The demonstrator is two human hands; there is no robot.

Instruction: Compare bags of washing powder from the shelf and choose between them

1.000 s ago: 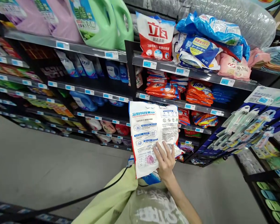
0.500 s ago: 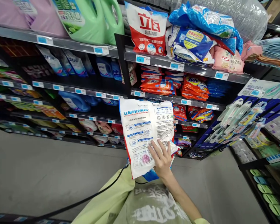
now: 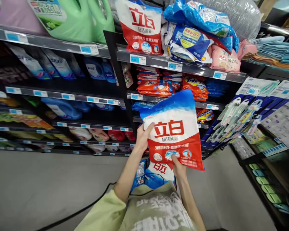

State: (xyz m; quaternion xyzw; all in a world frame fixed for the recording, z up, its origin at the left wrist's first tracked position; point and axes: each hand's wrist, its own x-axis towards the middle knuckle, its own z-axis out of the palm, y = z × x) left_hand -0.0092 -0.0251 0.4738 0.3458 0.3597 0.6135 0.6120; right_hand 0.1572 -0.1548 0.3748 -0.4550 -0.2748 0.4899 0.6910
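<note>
Your left hand [image 3: 144, 138] and right hand [image 3: 177, 165] both grip a red detergent bag [image 3: 174, 131]. You hold it upright before the shelves [image 3: 183, 68].

Open aisle on the left, crowded racks ahead and to the right

The grey floor [image 3: 45, 186] lies bare beside the left hand [image 3: 142, 139]; the held detergent bag [image 3: 174, 131] fills the space before the shelves [image 3: 173, 65], whose tiers are packed with pouches, and the toothbrush rack [image 3: 240, 117] juts into the aisle near the right hand [image 3: 178, 166]
</note>
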